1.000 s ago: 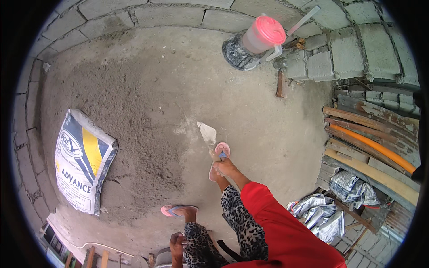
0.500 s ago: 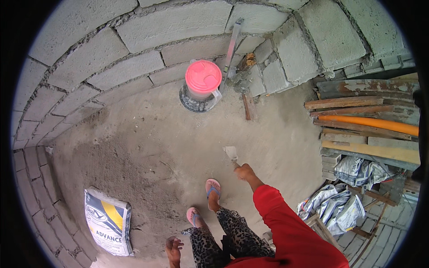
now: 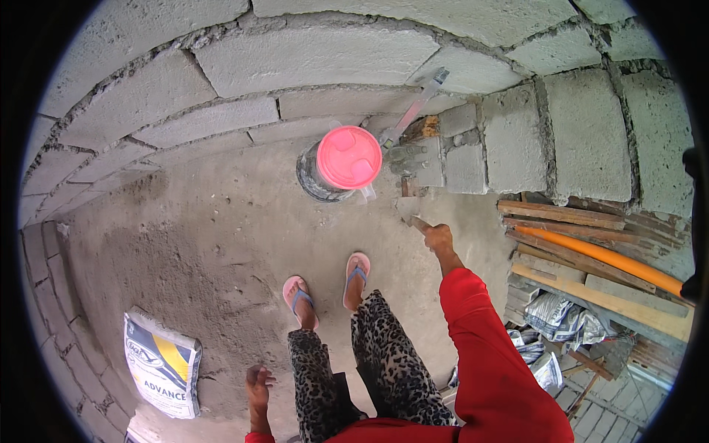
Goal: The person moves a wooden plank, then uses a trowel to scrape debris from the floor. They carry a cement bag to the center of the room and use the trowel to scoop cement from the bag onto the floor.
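Observation:
My right hand (image 3: 438,238) is wrapped round the handle of a small trowel (image 3: 407,210), its grey blade pointing away from me, low over the concrete floor. Just left of the blade stands a black bucket (image 3: 309,177), and on it rests a clear pitcher with a pink lid (image 3: 350,156). My left hand (image 3: 258,380) hangs beside my left leg with nothing in it, its fingers loosely bent and apart. A full cement bag (image 3: 164,365), white with blue and yellow, lies to the left of that hand.
A grey block wall (image 3: 317,63) curves across the far side. A spirit level (image 3: 417,107) leans there beside glass bottles (image 3: 406,159). Wood planks (image 3: 565,214) and an orange pipe (image 3: 605,258) are stacked at right, with crumpled sacks (image 3: 554,317) nearer. Loose sand (image 3: 170,273) covers the left floor.
I have stepped forward, toward the wall and bucket. My right hand has carried the trowel forward and right, close to the pitcher and bottles. My left hand still hangs low with nothing in it.

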The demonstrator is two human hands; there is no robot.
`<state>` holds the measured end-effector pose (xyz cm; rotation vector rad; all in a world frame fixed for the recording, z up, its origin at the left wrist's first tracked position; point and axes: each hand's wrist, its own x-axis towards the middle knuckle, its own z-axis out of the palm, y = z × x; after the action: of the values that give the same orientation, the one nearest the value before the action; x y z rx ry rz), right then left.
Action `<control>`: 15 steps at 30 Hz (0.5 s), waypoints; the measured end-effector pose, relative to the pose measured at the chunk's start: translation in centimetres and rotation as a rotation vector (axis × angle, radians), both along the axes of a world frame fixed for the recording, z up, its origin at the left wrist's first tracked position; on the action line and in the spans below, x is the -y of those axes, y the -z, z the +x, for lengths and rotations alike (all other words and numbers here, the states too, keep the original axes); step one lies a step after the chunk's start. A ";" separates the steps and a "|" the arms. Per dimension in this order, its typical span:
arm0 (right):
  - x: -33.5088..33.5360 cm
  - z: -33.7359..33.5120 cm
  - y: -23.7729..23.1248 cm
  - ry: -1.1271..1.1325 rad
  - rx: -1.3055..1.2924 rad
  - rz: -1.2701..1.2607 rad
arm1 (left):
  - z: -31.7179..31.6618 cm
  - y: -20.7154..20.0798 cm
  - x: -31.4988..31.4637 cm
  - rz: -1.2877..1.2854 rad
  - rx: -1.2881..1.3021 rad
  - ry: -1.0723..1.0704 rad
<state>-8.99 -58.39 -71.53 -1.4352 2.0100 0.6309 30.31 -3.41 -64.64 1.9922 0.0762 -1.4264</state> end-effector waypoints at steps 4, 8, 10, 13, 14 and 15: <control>5.5 0.4 3.4 0.142 -0.062 -0.101 | -2.1 -2.2 1.5 0.092 0.070 -0.041; 10.9 0.4 7.2 -0.096 -0.101 -0.105 | -6.5 -3.4 1.2 0.258 0.108 -0.139; 13.1 -1.6 9.1 -0.140 -0.069 -0.052 | -9.9 -4.1 1.5 0.303 0.071 -0.174; 16.9 -6.2 12.6 -0.412 -0.063 -0.029 | -15.2 -3.9 5.2 0.237 0.012 -0.144; 18.0 -7.7 13.9 -0.474 -0.079 -0.019 | -16.6 -4.0 6.8 0.234 -0.010 -0.121; 18.7 -9.0 14.9 -0.540 -0.093 -0.005 | -18.3 -4.1 8.8 0.264 -0.039 -0.092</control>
<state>-17.95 -77.09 -86.44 -2.0029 1.6831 0.9273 11.99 -12.17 -60.57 2.1402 0.3865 -1.4568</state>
